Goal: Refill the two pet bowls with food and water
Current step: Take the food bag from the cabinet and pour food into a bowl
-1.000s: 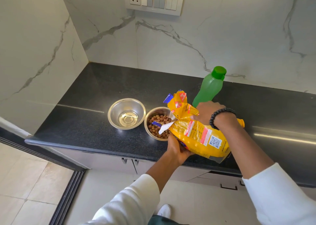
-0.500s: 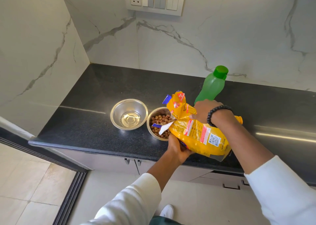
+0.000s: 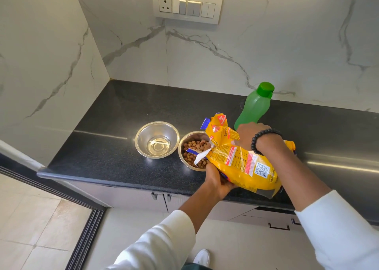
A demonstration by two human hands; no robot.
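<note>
Left hand (image 3: 220,182): gripping the yellow food bag (image 3: 244,163) from below near its torn mouth, fingers curling under it.
Right hand (image 3: 249,135): pressing down on the bag's upper neck, fingers closing over the crumpled top; a black bead bracelet (image 3: 261,139) is sitting on the wrist.
Food bag: lying tilted on its side over the counter's front edge, its open mouth hanging over the kibble bowl (image 3: 193,151).
Kibble bowl: holding brown kibble, its right side being hidden by the bag.
Water bowl (image 3: 156,139): sitting just left of the kibble bowl, rims nearly touching, with a little clear liquid pooling at the bottom.
Green bottle (image 3: 255,107): standing behind the right hand with its cap on; its base is hidden, so whether the hand is touching it is probably not decidable.
Counter (image 3: 114,126): black speckled stone, meeting white marble walls in a corner.
Wall: carrying a switch panel (image 3: 187,5) above the counter.
Floor: pale tiles showing below, with a white shoe (image 3: 203,256).
</note>
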